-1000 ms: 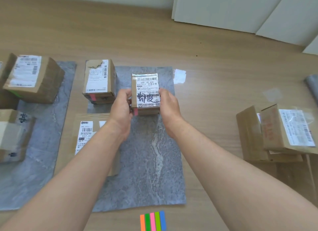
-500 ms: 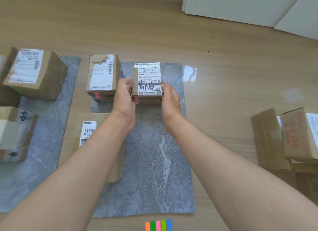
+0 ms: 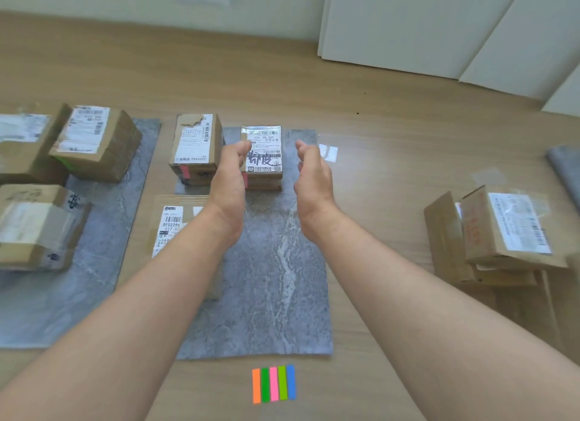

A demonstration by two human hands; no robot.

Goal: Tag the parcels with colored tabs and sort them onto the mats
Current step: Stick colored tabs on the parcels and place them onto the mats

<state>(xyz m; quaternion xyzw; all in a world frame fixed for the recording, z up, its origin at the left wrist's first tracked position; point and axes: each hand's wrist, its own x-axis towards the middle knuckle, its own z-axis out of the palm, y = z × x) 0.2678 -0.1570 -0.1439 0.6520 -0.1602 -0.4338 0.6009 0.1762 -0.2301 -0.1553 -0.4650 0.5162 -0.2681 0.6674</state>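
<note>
A small taped parcel (image 3: 263, 152) with a white label and black scrawl stands at the far end of the middle grey mat (image 3: 266, 279), a pink tab on its near left side. My left hand (image 3: 228, 182) hovers just left of it and my right hand (image 3: 312, 176) hovers to its right, both with loosely curved fingers, apart from the box and holding nothing. Another pink-tabbed parcel (image 3: 194, 147) stands beside it on the left. A flat parcel (image 3: 175, 229) lies at that mat's left edge, partly under my left forearm. The strip of colored tabs (image 3: 274, 383) lies on the floor near me.
The left grey mat (image 3: 103, 219) carries three cardboard parcels, one with a green tab (image 3: 95, 143). A pile of cardboard parcels (image 3: 502, 232) sits on the wooden floor at the right. A rolled grey mat (image 3: 565, 166) shows at the far right edge. White doors stand behind.
Both hands held the small parcel and set it down at the mat's far end; now they have let go and spread away from its sides.
</note>
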